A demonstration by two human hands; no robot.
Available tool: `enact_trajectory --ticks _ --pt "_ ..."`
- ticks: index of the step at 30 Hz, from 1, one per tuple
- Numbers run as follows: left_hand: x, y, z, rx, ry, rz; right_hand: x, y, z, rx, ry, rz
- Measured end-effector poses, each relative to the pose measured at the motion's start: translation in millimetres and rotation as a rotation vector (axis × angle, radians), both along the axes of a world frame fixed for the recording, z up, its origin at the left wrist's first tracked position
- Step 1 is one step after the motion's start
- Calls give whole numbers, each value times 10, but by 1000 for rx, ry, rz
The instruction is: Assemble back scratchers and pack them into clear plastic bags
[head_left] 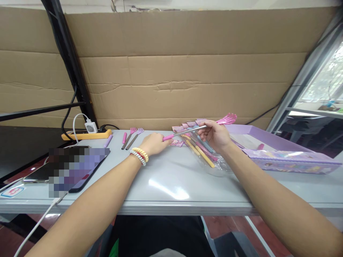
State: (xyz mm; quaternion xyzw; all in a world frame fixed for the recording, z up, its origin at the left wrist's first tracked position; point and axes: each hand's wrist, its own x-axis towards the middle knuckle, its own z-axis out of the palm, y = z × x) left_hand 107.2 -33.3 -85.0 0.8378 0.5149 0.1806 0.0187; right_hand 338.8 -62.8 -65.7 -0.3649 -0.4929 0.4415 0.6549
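A pink back scratcher (189,131) with a metal rod is held slanting above the table. My left hand (154,144), with beaded bracelets at the wrist, is closed around the end of its pink handle. Farther up the rod, just below the pink claw head, my right hand (215,136) is closed in a pinch. Under and beside that hand lie several packaged back scratchers (202,151) in clear plastic with pink cards. Left of my left hand rest a pink claw piece (129,137), a purple claw piece (135,138), and a loose pink handle (124,137).
An open purple box (292,164) stands on the right. On the left are two phones, one a dark phone (88,171), a white cable, a yellow power strip (87,135) and a purple handle (108,141). A cardboard panel (174,71) backs the grey table (150,185).
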Motion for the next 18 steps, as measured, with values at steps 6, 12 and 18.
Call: enact_trajectory --ticks 6,12,18 --pt "-11 -1 -7 -12 14 -54 9 -8 8 -47 -35 62" --pt "-8 -30 -12 51 -1 -121 36 -7 16 -71 -9 83" --pt "-4 -57 0 67 -41 -159 32 -18 21 -57 -6 97"
